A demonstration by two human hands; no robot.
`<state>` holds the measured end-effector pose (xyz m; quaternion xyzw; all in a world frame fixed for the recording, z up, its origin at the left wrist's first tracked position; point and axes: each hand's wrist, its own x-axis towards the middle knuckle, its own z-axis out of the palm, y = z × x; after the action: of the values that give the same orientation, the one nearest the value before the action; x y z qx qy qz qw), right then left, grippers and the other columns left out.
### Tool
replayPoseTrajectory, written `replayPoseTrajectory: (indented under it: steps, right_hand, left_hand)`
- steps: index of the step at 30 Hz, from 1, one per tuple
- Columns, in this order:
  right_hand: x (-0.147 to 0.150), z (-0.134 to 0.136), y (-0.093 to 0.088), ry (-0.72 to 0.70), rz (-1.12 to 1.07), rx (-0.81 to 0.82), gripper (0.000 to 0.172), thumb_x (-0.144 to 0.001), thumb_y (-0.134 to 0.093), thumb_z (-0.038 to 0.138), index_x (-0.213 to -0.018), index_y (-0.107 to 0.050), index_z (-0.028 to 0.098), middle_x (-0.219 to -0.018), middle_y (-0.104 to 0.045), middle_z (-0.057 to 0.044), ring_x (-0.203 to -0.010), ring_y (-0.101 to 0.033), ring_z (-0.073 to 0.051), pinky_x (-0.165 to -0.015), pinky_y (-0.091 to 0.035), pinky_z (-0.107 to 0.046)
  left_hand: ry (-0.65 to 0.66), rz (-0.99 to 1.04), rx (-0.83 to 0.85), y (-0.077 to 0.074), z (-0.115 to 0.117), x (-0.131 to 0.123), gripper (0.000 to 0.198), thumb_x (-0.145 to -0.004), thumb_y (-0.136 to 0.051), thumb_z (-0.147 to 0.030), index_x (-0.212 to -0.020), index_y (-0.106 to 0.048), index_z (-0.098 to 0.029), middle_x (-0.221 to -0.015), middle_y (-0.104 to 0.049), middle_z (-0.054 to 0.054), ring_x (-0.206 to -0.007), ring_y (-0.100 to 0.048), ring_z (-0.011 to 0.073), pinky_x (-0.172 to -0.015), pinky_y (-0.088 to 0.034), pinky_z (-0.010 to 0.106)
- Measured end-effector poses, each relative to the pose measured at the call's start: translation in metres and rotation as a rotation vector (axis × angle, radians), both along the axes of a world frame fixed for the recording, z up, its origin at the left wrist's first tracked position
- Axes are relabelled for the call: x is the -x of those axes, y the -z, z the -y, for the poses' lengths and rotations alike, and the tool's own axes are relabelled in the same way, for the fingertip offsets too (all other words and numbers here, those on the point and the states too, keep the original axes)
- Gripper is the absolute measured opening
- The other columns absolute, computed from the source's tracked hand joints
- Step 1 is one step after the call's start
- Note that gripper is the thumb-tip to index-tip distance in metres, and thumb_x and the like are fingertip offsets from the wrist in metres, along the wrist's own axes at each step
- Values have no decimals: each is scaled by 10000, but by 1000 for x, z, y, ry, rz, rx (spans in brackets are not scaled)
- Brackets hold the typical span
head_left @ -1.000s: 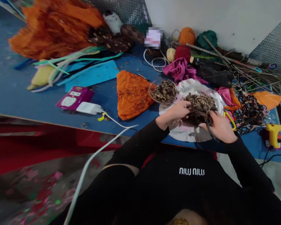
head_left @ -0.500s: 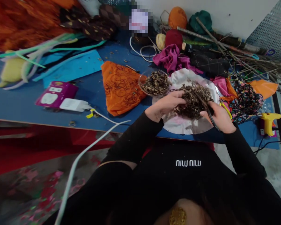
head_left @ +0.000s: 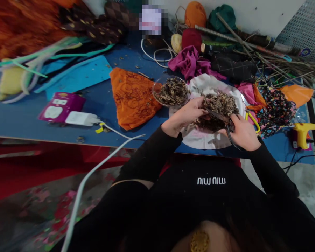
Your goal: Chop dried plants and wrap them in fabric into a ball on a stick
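Note:
My right hand grips a pair of dark scissors, its fingers around the handles. The blades point left across a heap of dried brown plant bits. At the heap's left edge, my left hand is closed on some of the dried plant material near the blade tips; its fingertips are partly hidden. The heap lies on a round white cloth. Just left of it, a clear bowl holds more of the same dried bits.
An orange printed cloth lies left of the bowl. Farther left are a purple box and a white plug with its cable. Right of the white cloth are a yellow handle, floral fabric and a yellow glue gun. Sticks lie behind.
The scissors have swung from pointing up and away to pointing left toward my left hand. My left hand has shifted slightly left. The whole view has moved a little.

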<state>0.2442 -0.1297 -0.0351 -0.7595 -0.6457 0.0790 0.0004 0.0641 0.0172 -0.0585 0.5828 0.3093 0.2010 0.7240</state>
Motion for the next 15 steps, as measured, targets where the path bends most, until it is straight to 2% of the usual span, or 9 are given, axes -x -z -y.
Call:
replayPoseTrajectory:
  steps: [4, 8, 11, 15]
  right_hand:
    - [-2, -1, 1, -10, 7, -10, 701, -961, -429, 793, -1154, -664, 161, -1070, -722, -165, -902, -685, -313, -669, -330, -325]
    - [-8, 1, 5, -22, -25, -24, 659, -977, -424, 772, -1068, -687, 175, -977, -746, -152, -872, -680, -297, -662, -316, -323]
    - [-10, 2, 6, 0, -76, -36, 661, -974, -418, 783, -1036, -684, 181, -959, -751, -144, -868, -683, -291, -661, -319, -322]
    - [-9, 3, 5, 26, -116, -62, 668, -965, -425, 798, -1067, -678, 187, -963, -750, -128, -884, -689, -286, -672, -337, -318]
  left_hand:
    - [10, 17, -58, 3, -1, 0, 234, -783, -739, -122, -1007, -678, -145, -921, -734, 37, -794, -701, 159, -681, -572, 238]
    - [-14, 13, 18, 6, -3, 0, 252, -745, -792, -137, -956, -656, -154, -847, -718, 18, -704, -696, 138, -645, -579, 241]
    - [-80, -21, 84, 5, -2, -1, 228, -722, -836, -186, -870, -669, -141, -757, -690, 5, -600, -665, 112, -598, -558, 231]
    - [-191, -54, 65, 0, 2, -1, 221, -657, -870, -226, -735, -687, -130, -674, -658, -10, -538, -601, 82, -538, -485, 201]
